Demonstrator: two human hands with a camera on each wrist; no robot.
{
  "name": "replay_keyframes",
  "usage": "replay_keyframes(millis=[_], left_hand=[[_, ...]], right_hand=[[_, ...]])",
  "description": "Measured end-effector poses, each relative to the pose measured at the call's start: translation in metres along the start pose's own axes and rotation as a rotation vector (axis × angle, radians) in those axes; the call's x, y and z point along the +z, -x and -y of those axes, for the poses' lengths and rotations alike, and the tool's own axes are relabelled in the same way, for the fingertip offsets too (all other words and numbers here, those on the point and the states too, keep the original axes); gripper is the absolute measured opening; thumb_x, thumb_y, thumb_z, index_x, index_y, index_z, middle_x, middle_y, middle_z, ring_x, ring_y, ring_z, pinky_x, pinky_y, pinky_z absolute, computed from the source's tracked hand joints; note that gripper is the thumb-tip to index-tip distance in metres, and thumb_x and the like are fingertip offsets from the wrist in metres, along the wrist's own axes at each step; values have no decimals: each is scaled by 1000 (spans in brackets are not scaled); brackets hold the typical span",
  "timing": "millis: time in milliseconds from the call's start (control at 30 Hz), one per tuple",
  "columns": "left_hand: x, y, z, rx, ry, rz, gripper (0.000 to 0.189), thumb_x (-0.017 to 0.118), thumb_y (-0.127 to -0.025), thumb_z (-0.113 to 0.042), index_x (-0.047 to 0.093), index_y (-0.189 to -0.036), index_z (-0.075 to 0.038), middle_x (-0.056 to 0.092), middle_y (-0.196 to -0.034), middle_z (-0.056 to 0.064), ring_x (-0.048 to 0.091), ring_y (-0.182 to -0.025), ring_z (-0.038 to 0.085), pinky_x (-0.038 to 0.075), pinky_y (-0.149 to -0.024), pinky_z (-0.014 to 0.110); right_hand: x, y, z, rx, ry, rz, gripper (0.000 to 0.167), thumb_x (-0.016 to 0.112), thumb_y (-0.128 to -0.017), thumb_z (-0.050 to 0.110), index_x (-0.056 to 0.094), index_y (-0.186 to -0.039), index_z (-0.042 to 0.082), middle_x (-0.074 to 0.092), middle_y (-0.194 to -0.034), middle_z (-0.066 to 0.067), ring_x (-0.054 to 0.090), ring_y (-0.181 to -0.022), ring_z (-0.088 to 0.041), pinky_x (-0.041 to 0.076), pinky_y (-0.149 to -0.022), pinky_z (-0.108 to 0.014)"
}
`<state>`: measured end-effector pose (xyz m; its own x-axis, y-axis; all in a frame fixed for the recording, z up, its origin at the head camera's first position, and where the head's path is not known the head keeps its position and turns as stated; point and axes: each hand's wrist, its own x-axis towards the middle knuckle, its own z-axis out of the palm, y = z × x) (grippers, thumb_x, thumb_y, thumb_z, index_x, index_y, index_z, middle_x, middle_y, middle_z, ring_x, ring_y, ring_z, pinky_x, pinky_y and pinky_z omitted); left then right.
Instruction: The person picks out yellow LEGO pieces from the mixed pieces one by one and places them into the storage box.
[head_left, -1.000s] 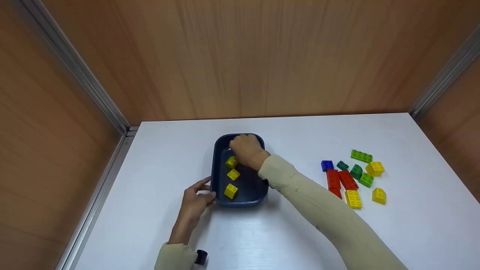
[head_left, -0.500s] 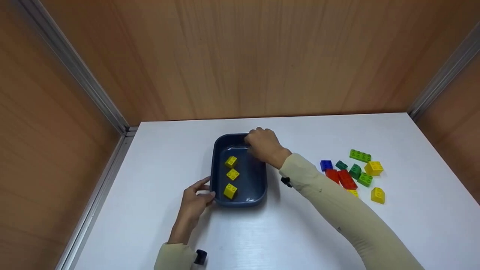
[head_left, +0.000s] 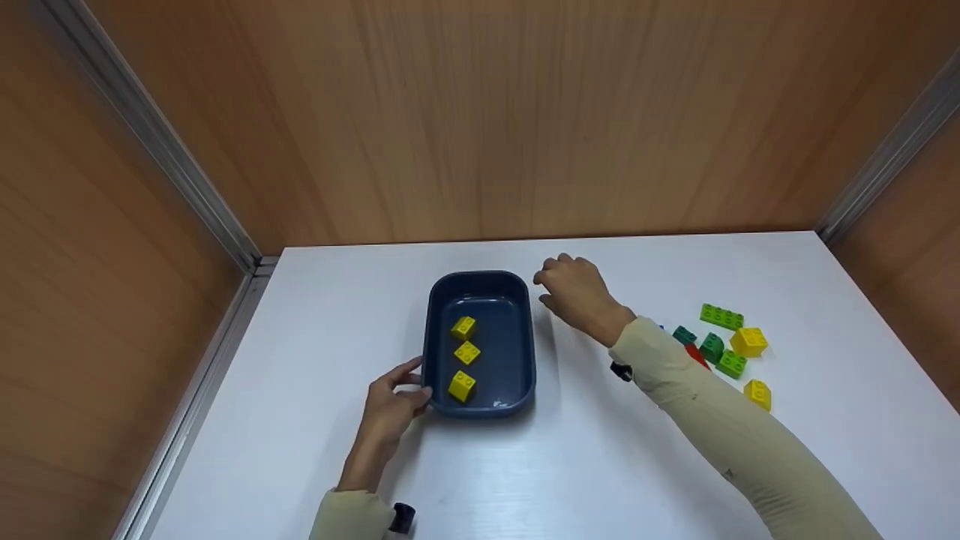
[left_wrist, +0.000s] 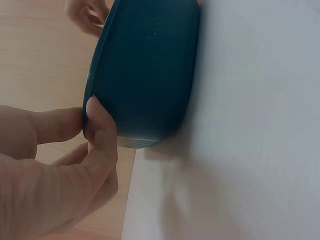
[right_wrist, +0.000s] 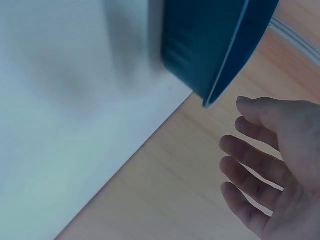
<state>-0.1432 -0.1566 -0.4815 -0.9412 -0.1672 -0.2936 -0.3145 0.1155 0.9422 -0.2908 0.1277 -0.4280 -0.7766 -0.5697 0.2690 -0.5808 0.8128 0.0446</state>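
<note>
A dark blue tray [head_left: 504,349] stands on the white table, with three yellow toy building bricks [head_left: 462,386] in a row along its left side. My left hand [head_left: 391,409] pinches the tray's left rim near its front corner; in the left wrist view thumb and finger [left_wrist: 102,122] sit on either side of that rim. Just right of the tray's far end, above the table, is my right hand [head_left: 581,296]. Its fingers [right_wrist: 250,155] are relaxed and apart in the right wrist view, with nothing held and a gap to the tray.
On the right lie loose bricks: a light green one [head_left: 721,316], a large yellow one [head_left: 748,342], a dark green one [head_left: 712,346] and several others. The right sleeve [head_left: 705,397] covers part of this group. A wooden wall [head_left: 525,120] stands behind the table.
My right hand has come out of the tray and moved right, past its far right rim. The left hand, the tray and the three bricks in it have stayed put.
</note>
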Motion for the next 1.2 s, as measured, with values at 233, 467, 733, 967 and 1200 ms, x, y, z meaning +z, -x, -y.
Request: replay_keyframes(millis=[233, 467, 733, 967, 1200], left_hand=[[0, 0, -1, -2, -2, -2, 56, 65, -97, 7, 54, -152, 1, 54, -126, 21, 67, -95, 23, 62, -84, 34], [1, -1, -1, 7, 6, 4, 55, 64, -97, 7, 55, -151, 1, 54, -125, 21, 66, -90, 20, 61, -82, 33], [1, -1, -1, 7, 3, 2, 54, 64, -97, 8, 56, -150, 1, 55, -125, 21, 65, -89, 19, 59, -79, 29], [1, 0, -1, 24, 25, 9, 55, 63, -97, 9, 55, -151, 2, 52, -124, 21, 65, -90, 21, 61, -82, 34], [2, 0, -2, 15, 30, 11, 55, 63, -97, 9, 55, -151, 0, 52, -125, 21, 64, -90, 20, 61, -83, 33]], right_hand=[[2, 19, -22, 44, -10, -3, 26, 86, -88, 9, 82, -113, 4, 77, -112, -16, 72, -101, -34, 62, -85, -47], [4, 43, -45, 75, -12, -11, 26, 86, -88, 6, 82, -113, 3, 77, -112, -18, 72, -100, -35, 63, -85, -48], [9, 71, -66, 121, -10, 13, 27, 85, -88, 5, 80, -114, 1, 76, -113, -18, 70, -102, -36, 61, -88, -51], [10, 89, -81, 164, 22, 61, 31, 86, -88, 8, 80, -117, 2, 75, -115, -19, 69, -102, -37, 61, -90, -51], [7, 109, -98, 220, 1, 73, 33, 84, -88, 6, 77, -120, 0, 74, -118, -22, 68, -106, -40, 58, -97, -56]])
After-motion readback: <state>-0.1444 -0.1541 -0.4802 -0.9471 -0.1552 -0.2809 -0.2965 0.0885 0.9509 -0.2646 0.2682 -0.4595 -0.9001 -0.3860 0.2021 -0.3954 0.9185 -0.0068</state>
